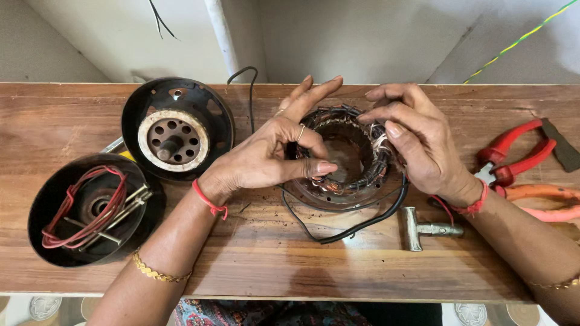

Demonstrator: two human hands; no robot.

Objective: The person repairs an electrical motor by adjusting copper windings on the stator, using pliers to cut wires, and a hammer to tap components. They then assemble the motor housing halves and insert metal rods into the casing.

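Both hands, left hand and right hand, grip the stator, with pliers right of it.

Stator mid-bench; motor covers left, pliers right.

A small repair workshop: wooden bench, dismantled motor stator, black motor housings, red-handled pliers, loose wires.
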